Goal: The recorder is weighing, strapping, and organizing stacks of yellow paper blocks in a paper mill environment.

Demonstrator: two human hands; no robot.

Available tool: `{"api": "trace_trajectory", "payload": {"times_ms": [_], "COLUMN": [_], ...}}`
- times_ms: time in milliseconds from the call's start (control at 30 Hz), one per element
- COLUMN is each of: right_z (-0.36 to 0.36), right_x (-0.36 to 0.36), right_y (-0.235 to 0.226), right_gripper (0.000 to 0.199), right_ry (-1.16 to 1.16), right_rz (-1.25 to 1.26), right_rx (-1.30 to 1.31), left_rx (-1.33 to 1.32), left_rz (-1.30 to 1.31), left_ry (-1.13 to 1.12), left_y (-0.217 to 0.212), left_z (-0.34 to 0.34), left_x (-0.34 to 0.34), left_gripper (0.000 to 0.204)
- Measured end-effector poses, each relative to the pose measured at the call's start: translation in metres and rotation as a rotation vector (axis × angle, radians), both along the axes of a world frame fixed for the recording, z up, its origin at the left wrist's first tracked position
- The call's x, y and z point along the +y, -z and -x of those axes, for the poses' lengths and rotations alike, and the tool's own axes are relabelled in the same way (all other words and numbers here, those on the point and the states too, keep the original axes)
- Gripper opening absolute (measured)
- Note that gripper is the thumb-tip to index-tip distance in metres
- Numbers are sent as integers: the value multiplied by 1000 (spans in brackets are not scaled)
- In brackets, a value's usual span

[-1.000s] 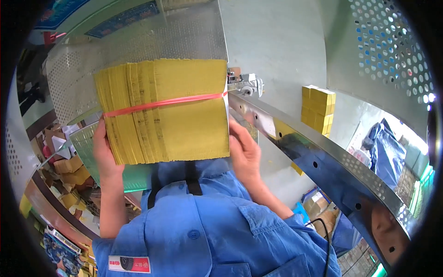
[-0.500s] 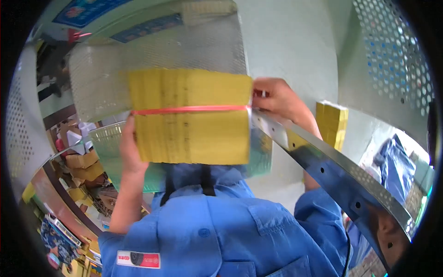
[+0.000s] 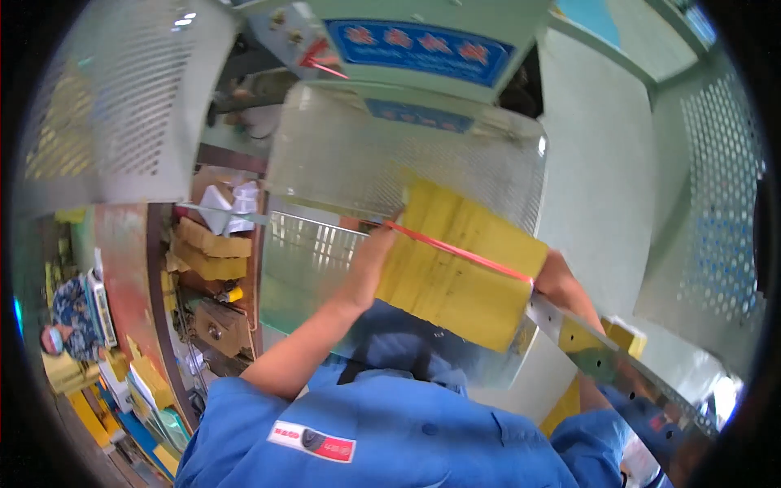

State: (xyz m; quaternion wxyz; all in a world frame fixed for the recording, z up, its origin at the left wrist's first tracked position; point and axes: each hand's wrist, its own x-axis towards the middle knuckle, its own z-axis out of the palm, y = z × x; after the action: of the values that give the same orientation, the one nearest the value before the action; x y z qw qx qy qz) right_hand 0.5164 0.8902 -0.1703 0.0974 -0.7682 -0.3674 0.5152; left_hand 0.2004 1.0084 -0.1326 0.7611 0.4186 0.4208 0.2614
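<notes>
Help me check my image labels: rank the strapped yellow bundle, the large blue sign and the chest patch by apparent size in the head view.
By area in the picture:
1. Yellow bundle
2. Large blue sign
3. Chest patch

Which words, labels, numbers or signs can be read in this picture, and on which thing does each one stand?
I leave the wording itself out.
Blue sign on the pale green machine: one row of large characters, with smaller, blurred text below.
Smaller blue panel below it: too blurred to read.
White-and-red label on the blue shirt: small print, blurred.
Yellow bundle: faint dark marks, no readable text.
</notes>
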Motion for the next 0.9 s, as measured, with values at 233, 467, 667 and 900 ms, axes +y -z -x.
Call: {"api": "trace_trajectory", "payload": {"times_ms": [233, 467, 667, 900], "right_z": [-37, 1, 90, 119], "right_x": [-31, 34, 139, 163], "right_y": [60, 76, 74, 65], "right_gripper": [31, 19, 19, 19], "right_ry": [-511, -608, -779, -853], "right_rz": [-347, -805, -916, -900], "right_rx": [-231, -207, -27, 75], "left_rx": [-173, -108, 131, 162], "left_rz": [4, -114, -199, -213], "left_ry": [55, 39, -24, -59], "left_y": [40, 44, 27, 27], "left_z": [-8, -11, -29, -37], "left_x": [-12, -14, -21, -31], "left_gripper": [44, 39, 53, 60]}}
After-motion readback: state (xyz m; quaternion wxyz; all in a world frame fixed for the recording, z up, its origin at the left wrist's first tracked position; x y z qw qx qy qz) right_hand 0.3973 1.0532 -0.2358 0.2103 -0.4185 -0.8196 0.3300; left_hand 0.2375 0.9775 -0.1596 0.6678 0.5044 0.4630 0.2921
